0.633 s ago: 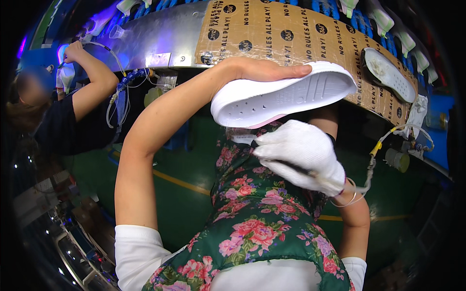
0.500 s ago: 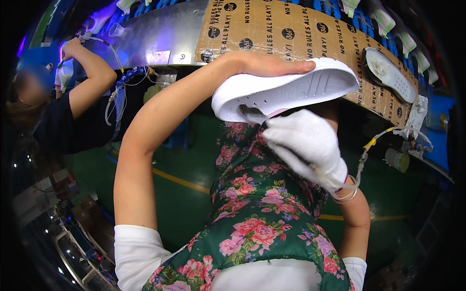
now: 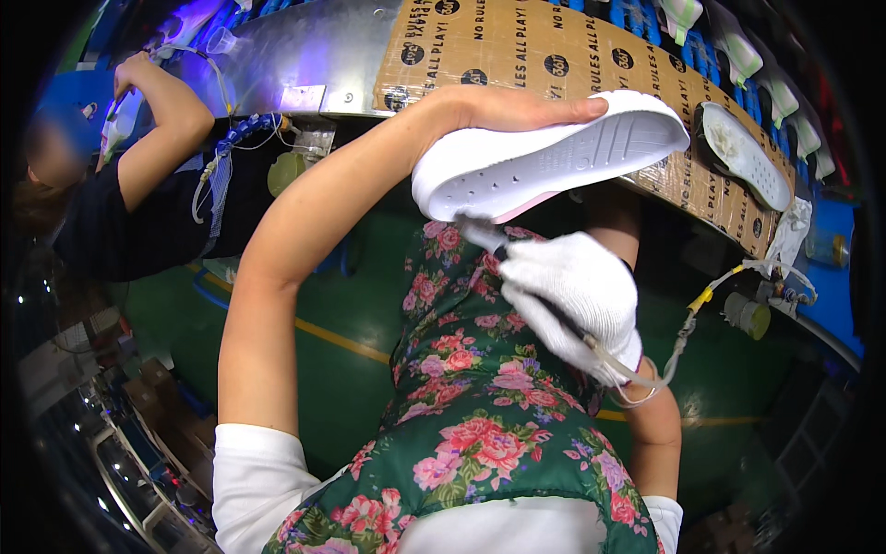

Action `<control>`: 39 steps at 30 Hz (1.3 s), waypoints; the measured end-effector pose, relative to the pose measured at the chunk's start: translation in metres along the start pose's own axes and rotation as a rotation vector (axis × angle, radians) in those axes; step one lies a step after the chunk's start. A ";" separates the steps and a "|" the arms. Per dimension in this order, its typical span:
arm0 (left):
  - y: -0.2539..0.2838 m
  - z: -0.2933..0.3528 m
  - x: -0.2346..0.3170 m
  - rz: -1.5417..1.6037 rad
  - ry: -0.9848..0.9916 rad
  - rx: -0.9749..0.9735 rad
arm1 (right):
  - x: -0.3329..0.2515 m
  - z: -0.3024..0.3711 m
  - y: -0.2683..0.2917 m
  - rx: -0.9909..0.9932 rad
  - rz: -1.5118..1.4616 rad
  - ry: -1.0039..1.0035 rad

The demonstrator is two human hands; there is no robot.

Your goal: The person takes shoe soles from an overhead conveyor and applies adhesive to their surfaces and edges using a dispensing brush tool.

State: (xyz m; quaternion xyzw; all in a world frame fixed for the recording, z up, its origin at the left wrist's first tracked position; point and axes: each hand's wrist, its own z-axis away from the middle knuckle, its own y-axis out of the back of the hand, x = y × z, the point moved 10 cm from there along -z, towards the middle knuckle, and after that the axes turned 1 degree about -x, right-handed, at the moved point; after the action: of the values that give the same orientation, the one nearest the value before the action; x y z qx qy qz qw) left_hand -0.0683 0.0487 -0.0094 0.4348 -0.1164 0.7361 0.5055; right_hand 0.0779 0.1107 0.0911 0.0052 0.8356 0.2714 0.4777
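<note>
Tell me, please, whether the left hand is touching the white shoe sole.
Touching: the head view shows the left hand lying along the upper side of the white shoe sole, with no gap.

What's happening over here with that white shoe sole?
The person's bare left hand holds up a white shoe sole, its hollow inside facing the camera. The gloved right hand grips a brush, its bristles at the sole's lower left edge; whether they touch is unclear. A second sole lies on the cardboard to the right. At the left, another person has an arm raised.
</note>
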 end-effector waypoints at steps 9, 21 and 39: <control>-0.045 -0.034 -0.032 1.418 -0.748 -0.264 | 0.059 0.025 0.074 0.559 -0.134 -0.414; -0.088 0.000 -0.069 1.386 -0.477 -0.080 | 0.005 -0.024 0.062 0.140 0.251 -0.071; -0.098 0.037 0.005 1.791 -1.010 -0.239 | -0.034 -0.017 0.081 0.322 0.243 0.091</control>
State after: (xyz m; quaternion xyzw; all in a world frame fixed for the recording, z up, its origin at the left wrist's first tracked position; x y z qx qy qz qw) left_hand 0.0334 0.0741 -0.0097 0.3938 -0.6681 0.5580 -0.2952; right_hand 0.0624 0.1634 0.1619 0.1700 0.8821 0.1900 0.3961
